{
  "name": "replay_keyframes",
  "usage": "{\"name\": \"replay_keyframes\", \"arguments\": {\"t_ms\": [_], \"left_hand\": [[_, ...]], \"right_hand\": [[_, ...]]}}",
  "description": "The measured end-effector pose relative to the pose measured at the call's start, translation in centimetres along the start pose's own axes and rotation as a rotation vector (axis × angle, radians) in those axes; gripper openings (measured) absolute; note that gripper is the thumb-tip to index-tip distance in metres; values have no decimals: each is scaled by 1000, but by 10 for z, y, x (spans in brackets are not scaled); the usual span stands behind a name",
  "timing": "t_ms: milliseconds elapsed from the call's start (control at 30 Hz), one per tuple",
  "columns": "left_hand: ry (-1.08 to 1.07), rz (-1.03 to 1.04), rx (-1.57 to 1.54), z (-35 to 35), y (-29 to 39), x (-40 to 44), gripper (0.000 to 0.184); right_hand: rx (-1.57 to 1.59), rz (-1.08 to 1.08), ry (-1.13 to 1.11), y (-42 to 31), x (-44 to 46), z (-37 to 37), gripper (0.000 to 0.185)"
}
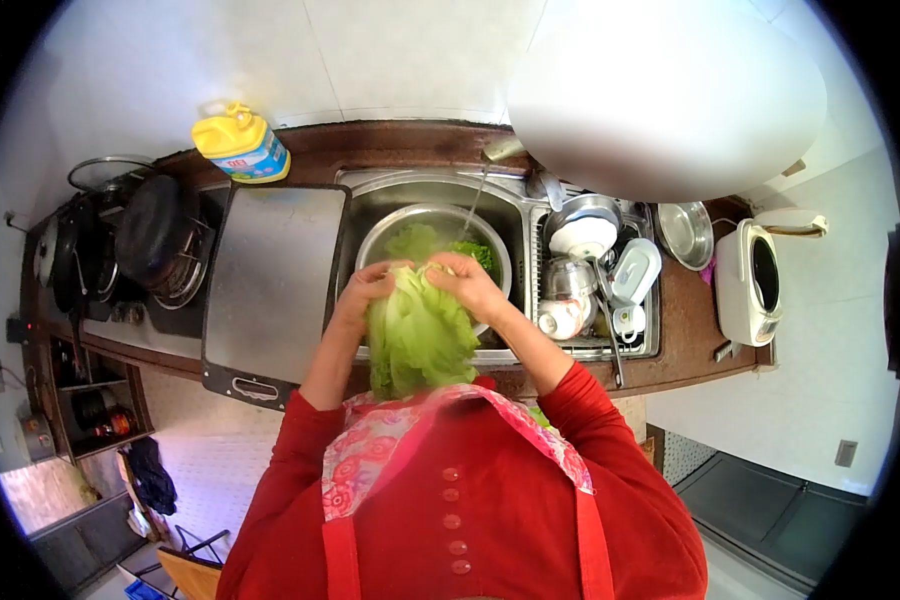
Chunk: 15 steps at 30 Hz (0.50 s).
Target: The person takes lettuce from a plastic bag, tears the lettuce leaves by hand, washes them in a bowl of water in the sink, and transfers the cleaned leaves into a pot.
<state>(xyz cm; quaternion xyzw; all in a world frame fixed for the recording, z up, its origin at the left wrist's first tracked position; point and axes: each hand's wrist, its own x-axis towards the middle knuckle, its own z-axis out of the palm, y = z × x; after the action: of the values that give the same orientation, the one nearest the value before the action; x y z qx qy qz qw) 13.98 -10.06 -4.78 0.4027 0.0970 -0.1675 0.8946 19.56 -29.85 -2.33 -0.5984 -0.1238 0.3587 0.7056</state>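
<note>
A large bunch of green lettuce (422,335) is held by both hands over the near side of the metal basin. My left hand (369,287) grips its top edge from the left, and my right hand (464,283) grips it from the right, thumbs close together. Beneath the hands the round metal basin (367,243) stands in the sink (523,215). Other greens (480,256) lie in it, partly hidden by my right hand. A thin stream of water falls from the faucet (503,149) into the basin.
Left of the sink lies a cutting board (275,280), with a yellow jug (242,147) behind it and a dark wok (155,228) farther left. Right of it, a rack holds bowls (583,238) and lids (637,270). A metal pot (684,234) and white appliance (748,283) stand beyond.
</note>
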Motion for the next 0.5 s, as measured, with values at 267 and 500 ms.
{"name": "replay_keyframes", "arguments": {"t_ms": [267, 500], "left_hand": [[87, -71, 165, 13, 15, 2, 35], [-10, -151, 45, -4, -4, 4, 37]], "right_hand": [[-606, 13, 27, -18, -4, 14, 48], [-336, 75, -239, -13, -4, -3, 38]]}}
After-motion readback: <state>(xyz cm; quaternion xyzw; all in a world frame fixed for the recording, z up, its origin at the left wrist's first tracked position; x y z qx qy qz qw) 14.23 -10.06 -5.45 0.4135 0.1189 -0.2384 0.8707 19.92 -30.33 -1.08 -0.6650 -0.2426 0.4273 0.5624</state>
